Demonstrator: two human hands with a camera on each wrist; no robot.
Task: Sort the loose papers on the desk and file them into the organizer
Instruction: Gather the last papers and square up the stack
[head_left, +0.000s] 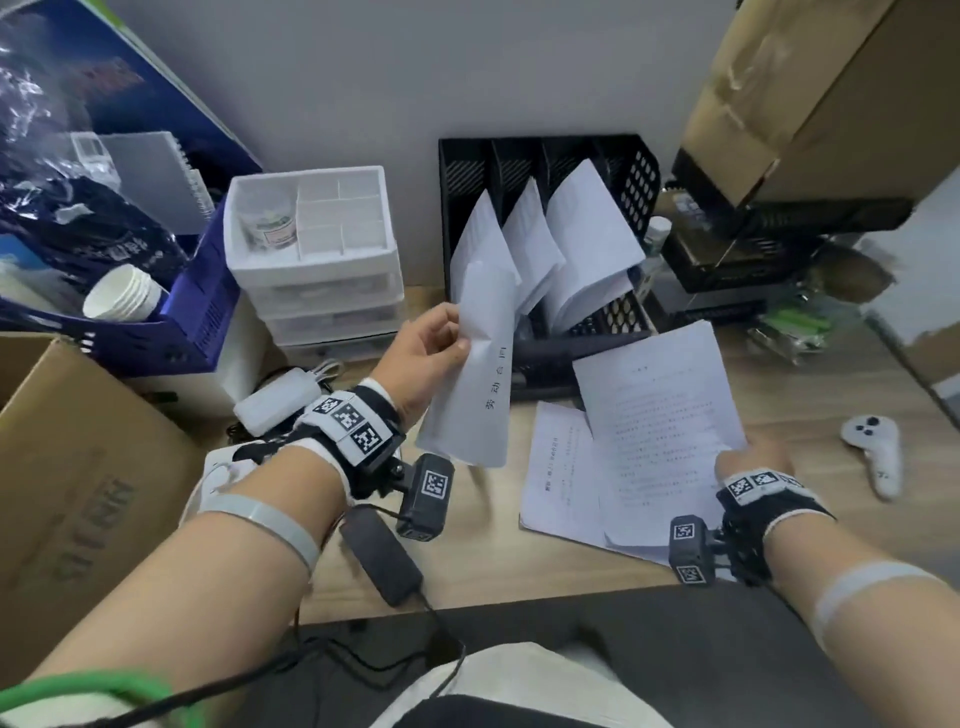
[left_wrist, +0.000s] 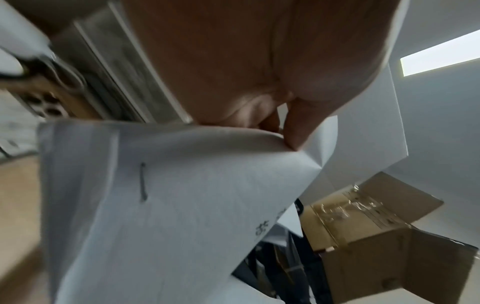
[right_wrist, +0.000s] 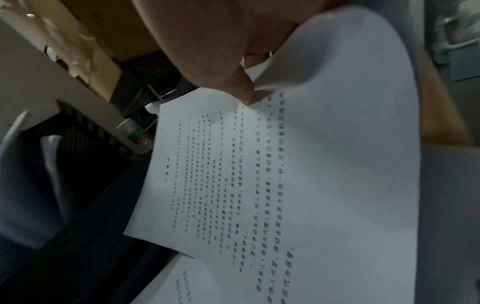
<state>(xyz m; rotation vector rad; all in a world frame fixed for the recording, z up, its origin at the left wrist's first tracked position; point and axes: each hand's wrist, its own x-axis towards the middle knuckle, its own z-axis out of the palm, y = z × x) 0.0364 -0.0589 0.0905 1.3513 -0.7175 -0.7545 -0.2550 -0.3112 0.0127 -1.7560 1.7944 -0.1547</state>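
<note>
White printed sheets (head_left: 558, 467) not yet filed lie nearest on the wooden desk (head_left: 498, 545). My right hand (head_left: 753, 457) pinches the corner of one text page (head_left: 660, 415) lifted off them. Further out, my left hand (head_left: 431, 348) pinches a stapled white document (head_left: 475, 374) just before the black mesh organizer (head_left: 639, 176), where three slots already hold papers (head_left: 587, 234). I judge the task about half done.

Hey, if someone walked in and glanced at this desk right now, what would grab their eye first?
Probably the two raised papers: the left hand pinches a stapled document at the centre, and the right hand lifts a printed sheet off the stack on the desk. Behind them, against the wall, stands the black organizer with white papers already leaning in its slots.
</note>
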